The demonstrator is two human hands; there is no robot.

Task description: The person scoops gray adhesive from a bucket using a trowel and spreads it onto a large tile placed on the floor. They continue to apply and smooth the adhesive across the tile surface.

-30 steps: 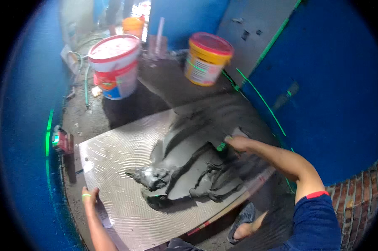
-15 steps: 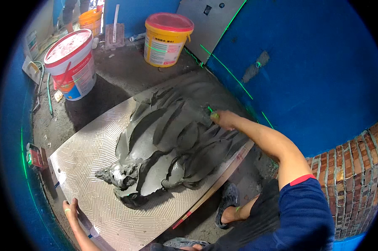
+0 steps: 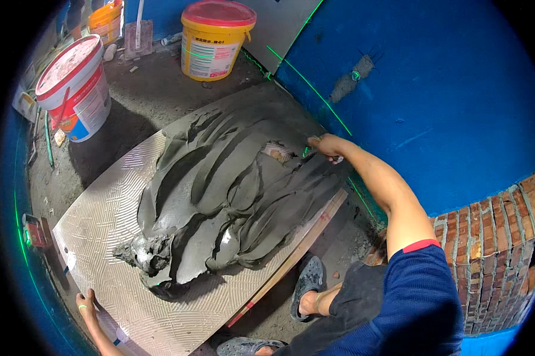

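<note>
A large pale tile (image 3: 95, 225) with a ridged back lies raised off the floor before me. Thick grey mortar (image 3: 202, 184) covers much of it in overlapping strokes, heaped at its near left end. My right hand (image 3: 329, 147) is closed around a trowel at the far right of the mortar; its pale handle end (image 3: 337, 159) shows, while the blade blends into the grey. Close to the hand, a small ridged patch (image 3: 277, 152) shows through the mortar. My left hand (image 3: 87, 304) is beside the tile's near left edge, thumb and finger apart.
A white-and-red bucket (image 3: 80, 89) and a yellow bucket (image 3: 217, 44) with a red lid stand at the back. The blue wall (image 3: 433, 107) borders the right, with a brick structure (image 3: 486, 255) below. A red laser level (image 3: 34, 231) sits left. Sandals (image 3: 307, 288) are near the tile.
My view has shifted, so the scene sits further left and higher. My right hand has moved toward the blue wall, and a ridged bare patch now shows in the mortar.
</note>
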